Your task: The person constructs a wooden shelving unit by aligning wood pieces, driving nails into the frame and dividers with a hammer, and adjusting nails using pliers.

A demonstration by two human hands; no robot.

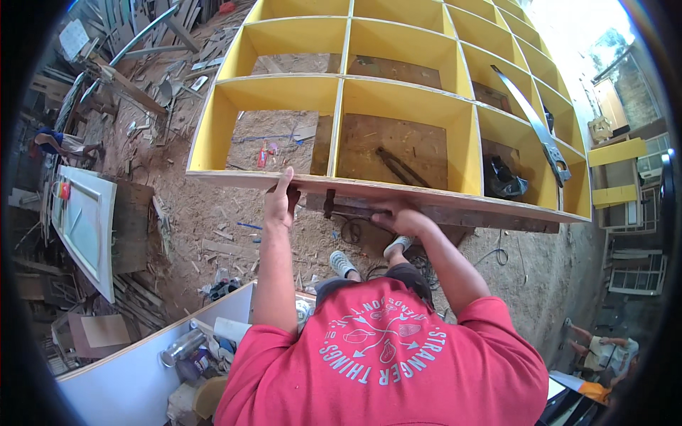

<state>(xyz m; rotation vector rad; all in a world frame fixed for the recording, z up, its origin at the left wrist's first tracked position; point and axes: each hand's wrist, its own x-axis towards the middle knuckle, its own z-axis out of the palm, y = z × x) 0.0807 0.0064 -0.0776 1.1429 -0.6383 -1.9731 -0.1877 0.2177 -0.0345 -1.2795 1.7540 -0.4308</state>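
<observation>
One Grip, One Tool

The left hand (281,201) grips the near edge of a yellow-painted wooden grid frame (280,89) spreading ahead; the right hand (402,216) clasps a dark hammer (351,209) just below that edge.

Woodworking workshop (dirt floor (195,216) underfoot): wood scraps (231,249), handsaw (544,135), yellow shelving (406,99).

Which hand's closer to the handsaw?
Right: the right hand, holding a hammer, is left of the handsaw; the left hand, touching the yellow grid shelf, is farther left.
</observation>
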